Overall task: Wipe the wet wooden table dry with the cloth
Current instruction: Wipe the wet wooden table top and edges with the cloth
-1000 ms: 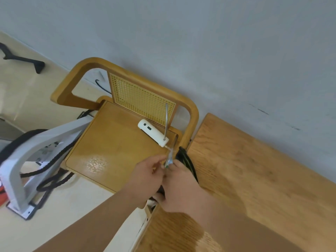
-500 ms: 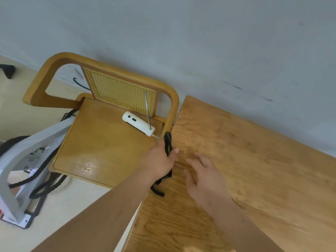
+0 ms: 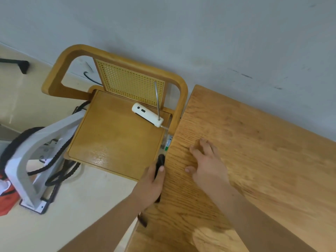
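Note:
The wooden table (image 3: 263,151) fills the right half of the head view, set against a grey wall. A shiny patch (image 3: 209,235) shows on its near part. My right hand (image 3: 207,164) rests on the tabletop near the left edge, fingers spread, holding nothing. My left hand (image 3: 149,184) sits at the table's left edge, closed around a black cord (image 3: 161,159) that runs along that edge. No cloth is in view.
A wooden chair (image 3: 116,139) with a cane back stands tight against the table's left end. On its seat lies a white device (image 3: 147,115) with a thin metal rod. A grey frame (image 3: 36,151) wound with black cables and an orange item (image 3: 5,195) stand on the floor at left.
Both hands were together at the chair's corner beside the white device. My right hand has moved onto the tabletop and opened; my left hand has slid down the table edge with the black cord.

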A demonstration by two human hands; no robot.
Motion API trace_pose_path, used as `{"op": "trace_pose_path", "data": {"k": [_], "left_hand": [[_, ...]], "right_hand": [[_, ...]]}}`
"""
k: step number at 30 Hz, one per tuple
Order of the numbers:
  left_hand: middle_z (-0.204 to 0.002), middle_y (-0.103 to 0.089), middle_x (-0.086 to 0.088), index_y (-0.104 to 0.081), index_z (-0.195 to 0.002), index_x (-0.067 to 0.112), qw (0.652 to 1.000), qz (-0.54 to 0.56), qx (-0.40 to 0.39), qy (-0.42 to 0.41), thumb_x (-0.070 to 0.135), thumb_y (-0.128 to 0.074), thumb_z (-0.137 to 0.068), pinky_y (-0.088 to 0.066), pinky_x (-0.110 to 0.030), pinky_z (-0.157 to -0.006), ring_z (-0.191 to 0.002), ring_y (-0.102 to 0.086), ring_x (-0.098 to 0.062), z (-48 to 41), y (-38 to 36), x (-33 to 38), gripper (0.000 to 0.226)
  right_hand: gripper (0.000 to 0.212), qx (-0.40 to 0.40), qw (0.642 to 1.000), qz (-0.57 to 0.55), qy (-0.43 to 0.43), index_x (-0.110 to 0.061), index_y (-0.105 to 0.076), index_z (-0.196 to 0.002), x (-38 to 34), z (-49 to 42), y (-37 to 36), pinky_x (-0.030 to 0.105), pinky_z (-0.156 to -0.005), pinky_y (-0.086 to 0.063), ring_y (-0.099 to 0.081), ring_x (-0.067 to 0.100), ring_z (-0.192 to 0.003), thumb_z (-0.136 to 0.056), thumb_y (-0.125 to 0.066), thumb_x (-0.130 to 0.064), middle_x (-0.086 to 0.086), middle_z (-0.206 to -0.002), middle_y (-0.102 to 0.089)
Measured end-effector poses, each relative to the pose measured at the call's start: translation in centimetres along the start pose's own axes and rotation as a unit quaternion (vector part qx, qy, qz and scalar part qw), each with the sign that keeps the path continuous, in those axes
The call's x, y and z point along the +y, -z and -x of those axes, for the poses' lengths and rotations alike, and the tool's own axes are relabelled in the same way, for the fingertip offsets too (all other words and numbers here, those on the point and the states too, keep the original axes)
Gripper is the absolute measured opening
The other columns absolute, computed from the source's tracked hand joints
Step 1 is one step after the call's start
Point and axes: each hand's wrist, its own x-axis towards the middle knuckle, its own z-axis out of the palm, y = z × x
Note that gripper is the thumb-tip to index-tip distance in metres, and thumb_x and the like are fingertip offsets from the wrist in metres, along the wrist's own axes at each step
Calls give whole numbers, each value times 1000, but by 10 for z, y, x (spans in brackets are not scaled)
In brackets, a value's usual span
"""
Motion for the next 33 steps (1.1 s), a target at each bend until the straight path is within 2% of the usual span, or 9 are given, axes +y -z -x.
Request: {"op": "trace_pose_path", "data": {"k": [3, 6, 9, 14, 18, 21, 23, 29, 33], "left_hand": [[-153, -42, 13, -21, -157, 47, 1000, -11, -8, -22, 63, -21, -104, -31, -45, -119, -140, -41, -15, -41, 6, 59, 55], [-167, -24, 5, -7, -159, 49, 998, -38, 16, -44, 54, -22, -107, -27, -41, -120, -148, -31, -23, -68, 0, 91, 54], [-167, -23, 3, 3, -156, 55, 989, -122, 50, -74, 47, -25, -108, -40, -44, -112, -140, -42, -26, -49, -10, 62, 56], [-161, -28, 17, 1, -152, 63, 964, -192, 159, -97, 47, -27, -105, -54, -37, -93, -135, -45, -13, 64, -28, -46, 57], [-155, -37, 15, 0, -150, 66, 944, -230, 223, -85, 50, -24, -103, -53, -31, -94, -128, -48, -11, 147, -46, -111, 55], [-155, -38, 9, -1, -155, 58, 940, -245, 231, -55, 47, -25, -104, -53, -39, -97, -125, -50, -18, 163, -54, -121, 57], [-153, -40, 3, -3, -157, 51, 935, -261, 239, -29, 43, -28, -105, -52, -45, -96, -125, -50, -24, 153, -54, -114, 58], [-152, -41, -7, -2, -157, 51, 961, -203, 188, 18, 41, -25, -107, -45, -50, -103, -127, -51, -35, 108, -47, -69, 56], [-163, -26, -3, 1, -158, 49, 925, -305, 226, 28, 46, -24, -106, -41, -52, -103, -133, -43, -35, 136, -71, -89, 57]], "right_hand": [[71, 19, 1000, -3, 12, -33, -40, -154, -1, 0, 1, 45, -117, -39, -3, 23, -157, -92, -70, -46, -1, -170, -9], [73, 11, 1000, -7, 26, -35, -36, -155, 3, 3, 0, 43, -117, -37, -1, 21, -157, -91, -71, -46, -3, -171, -6], [70, 6, 998, -46, 37, -35, -36, -156, 11, 5, -3, 41, -122, -26, 0, 18, -158, -94, -67, -47, -5, -172, -5], [46, 122, 983, -117, 74, -22, -55, -145, 12, 32, -9, 35, -115, -36, -34, 21, -147, -101, -58, -35, 0, -154, -44], [41, 51, 980, -169, 89, -31, -59, -139, 5, 81, -42, 39, -116, -39, -42, 21, -143, -100, -57, -43, -2, -151, -48], [41, -12, 977, -189, 95, -34, -58, -140, 10, 128, -72, 25, -113, -31, -41, 18, -142, -100, -58, -43, -7, -145, -48], [39, -25, 974, -199, 105, -33, -61, -137, 19, 162, -90, 20, -101, -35, -49, 16, -132, -99, -62, -39, -9, -132, -52], [35, -33, 979, -181, 88, -31, -65, -131, 63, 236, -129, 15, -90, -34, -56, 14, -121, -97, -64, -36, -7, -126, -58], [44, -34, 987, -136, 82, -32, -59, -139, 74, 252, -140, 23, -94, -39, -54, 19, -120, -96, -60, -38, -3, -126, -57]]}}
